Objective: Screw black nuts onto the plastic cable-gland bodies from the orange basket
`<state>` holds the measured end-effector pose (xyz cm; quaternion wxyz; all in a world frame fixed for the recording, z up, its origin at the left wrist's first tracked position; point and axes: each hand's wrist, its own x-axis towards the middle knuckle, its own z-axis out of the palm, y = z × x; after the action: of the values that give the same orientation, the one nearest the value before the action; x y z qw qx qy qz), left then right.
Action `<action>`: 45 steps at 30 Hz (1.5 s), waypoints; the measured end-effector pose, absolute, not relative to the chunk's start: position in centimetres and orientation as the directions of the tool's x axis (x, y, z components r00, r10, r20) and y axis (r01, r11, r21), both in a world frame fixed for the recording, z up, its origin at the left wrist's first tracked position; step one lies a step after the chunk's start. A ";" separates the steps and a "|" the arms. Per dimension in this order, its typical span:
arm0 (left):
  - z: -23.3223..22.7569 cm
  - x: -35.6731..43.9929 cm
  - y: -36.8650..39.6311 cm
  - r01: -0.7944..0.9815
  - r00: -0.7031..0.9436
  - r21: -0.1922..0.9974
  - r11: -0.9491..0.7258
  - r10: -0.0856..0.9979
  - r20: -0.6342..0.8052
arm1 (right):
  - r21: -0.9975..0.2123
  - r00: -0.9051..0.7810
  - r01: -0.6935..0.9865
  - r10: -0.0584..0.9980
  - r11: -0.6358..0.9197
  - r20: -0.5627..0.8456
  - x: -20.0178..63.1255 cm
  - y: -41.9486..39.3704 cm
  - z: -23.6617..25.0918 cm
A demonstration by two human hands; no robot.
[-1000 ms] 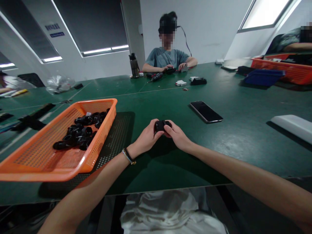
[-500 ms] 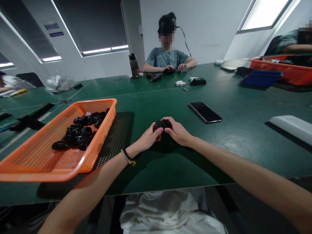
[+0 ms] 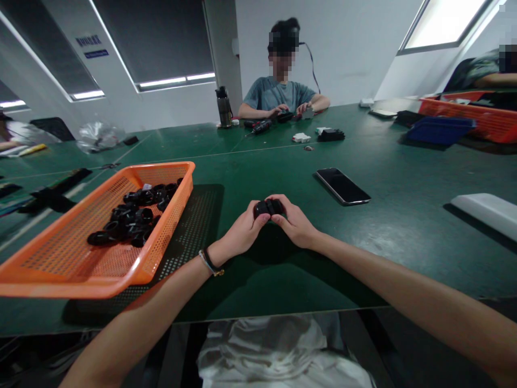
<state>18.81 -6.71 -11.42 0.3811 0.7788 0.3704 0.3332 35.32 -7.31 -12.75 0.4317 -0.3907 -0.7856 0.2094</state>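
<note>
Between my two hands is a small black plastic part (image 3: 269,207) with rounded ends and a groove across its middle, held just above the green table (image 3: 258,291). My left hand (image 3: 247,223) closes on its left end, thumb at the front. My right hand (image 3: 295,220) grips the right end, its fingers curled behind. Both thumbs almost meet at the near side. To the left, an orange perforated basket (image 3: 52,288) holds several glossy black pipe-like parts (image 3: 131,218), heaped toward its right side.
A smartphone (image 3: 342,186) lies right of my hands, with a white long object (image 3: 487,213) farther right. Across the table a person (image 3: 283,94) handles small parts near a power drill (image 3: 262,127) and a bottle (image 3: 223,106). A blue bin (image 3: 440,130) stands at the back right.
My left hand has rolled slightly and its fingers lie flatter round the black part. Both hands keep hold of it in nearly the same place; the view has shifted a little.
</note>
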 end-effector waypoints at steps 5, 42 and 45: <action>-10.9 18.7 -7.0 0.392 0.518 0.746 -0.538 0.800 0.305 | -0.750 -0.229 0.389 0.844 0.536 0.485 34.7 -8.3 -12.4; -11.7 19.2 -7.0 0.297 0.523 0.839 -0.456 0.813 0.256 | -0.666 -0.340 0.479 0.821 0.572 0.460 35.7 -7.5 -12.6; -11.6 19.2 -7.1 0.361 0.537 0.745 -0.561 0.778 0.326 | -0.693 -0.313 0.469 0.837 0.548 0.450 35.6 -7.9 -12.5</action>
<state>19.21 -7.12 -11.64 0.3139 0.8185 0.3478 0.3325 35.65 -7.90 -12.51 0.4096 -0.4194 -0.7785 0.2243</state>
